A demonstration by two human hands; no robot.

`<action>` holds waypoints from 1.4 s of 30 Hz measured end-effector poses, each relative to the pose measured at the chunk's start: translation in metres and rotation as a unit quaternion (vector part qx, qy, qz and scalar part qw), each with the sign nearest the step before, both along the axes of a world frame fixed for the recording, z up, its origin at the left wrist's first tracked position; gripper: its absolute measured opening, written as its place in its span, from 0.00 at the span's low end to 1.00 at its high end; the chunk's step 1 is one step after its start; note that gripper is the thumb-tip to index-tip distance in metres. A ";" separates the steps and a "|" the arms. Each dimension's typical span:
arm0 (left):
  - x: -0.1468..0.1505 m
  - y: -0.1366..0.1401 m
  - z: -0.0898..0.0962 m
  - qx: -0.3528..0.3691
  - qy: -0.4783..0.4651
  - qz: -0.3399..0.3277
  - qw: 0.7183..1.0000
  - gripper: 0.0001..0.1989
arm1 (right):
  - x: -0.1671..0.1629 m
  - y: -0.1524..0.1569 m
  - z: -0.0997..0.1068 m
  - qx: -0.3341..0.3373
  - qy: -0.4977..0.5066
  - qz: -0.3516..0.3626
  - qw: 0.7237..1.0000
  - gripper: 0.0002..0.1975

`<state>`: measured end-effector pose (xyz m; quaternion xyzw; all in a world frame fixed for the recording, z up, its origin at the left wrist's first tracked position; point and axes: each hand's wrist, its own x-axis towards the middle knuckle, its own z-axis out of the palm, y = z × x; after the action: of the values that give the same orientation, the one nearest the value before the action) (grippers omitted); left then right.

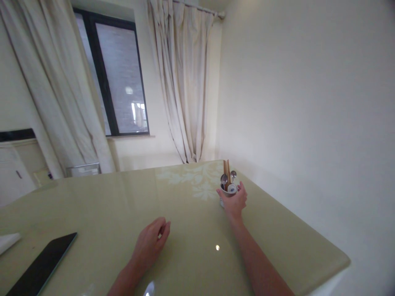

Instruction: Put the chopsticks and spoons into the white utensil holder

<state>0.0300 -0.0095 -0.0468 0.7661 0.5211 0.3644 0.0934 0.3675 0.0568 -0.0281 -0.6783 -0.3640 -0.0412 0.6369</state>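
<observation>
At the table's far right corner, my right hand (235,200) is wrapped round a utensil holder (221,202), a pale cup that stands upright. Wooden chopsticks (226,169) and metal spoons (233,174) stick up out of it, along with a white piece with a dark mark (232,188). My palm and wrist hide most of the cup's near side. Nearer to me, my left hand (153,235) rests on or just over the table with its fingers curled in; nothing shows in them.
The glossy pale green table (191,222) runs to the wall at right. A flat black slab like a tablet (46,263) lies at front left, a white object (8,242) beyond it. A small shiny piece (149,289) shows at the bottom edge. Curtains (188,82) and a window (120,74) stand behind.
</observation>
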 end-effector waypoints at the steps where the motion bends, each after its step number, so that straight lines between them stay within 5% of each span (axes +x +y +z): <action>1: 0.000 0.000 0.001 -0.004 0.000 0.002 1.000 0.21 | -0.001 0.001 -0.003 -0.017 0.014 0.015 1.000 0.54; 7: 0.004 0.001 0.007 -0.006 -0.006 0.018 1.000 0.21 | -0.013 0.002 -0.008 -0.043 0.021 0.091 0.995 0.46; 14: 0.013 -0.006 0.008 -0.054 -0.064 -0.008 0.996 0.15 | -0.068 -0.014 -0.007 -0.026 -0.033 0.281 0.959 0.43; 22: 0.019 -0.008 -0.001 -0.037 -0.132 -0.052 0.989 0.53 | -0.130 -0.043 -0.006 -0.023 -0.043 0.418 0.907 0.46; 31: 0.019 -0.003 -0.003 -0.063 -0.199 -0.082 0.974 0.57 | -0.139 -0.060 -0.002 -0.039 -0.060 0.454 0.888 0.51; 38: 0.000 0.002 0.023 -0.201 -0.363 -0.214 0.885 0.64 | -0.140 -0.067 0.001 -0.018 -0.075 0.506 0.859 0.47; 42: -0.006 0.006 0.057 -0.178 -0.481 -0.203 0.834 0.48 | -0.142 -0.071 0.004 0.002 -0.093 0.544 0.834 0.45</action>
<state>0.0243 -0.0034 0.0100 0.5523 0.2992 0.5609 0.5392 0.2255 -0.0137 -0.0237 -0.3628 -0.7317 0.2480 0.5210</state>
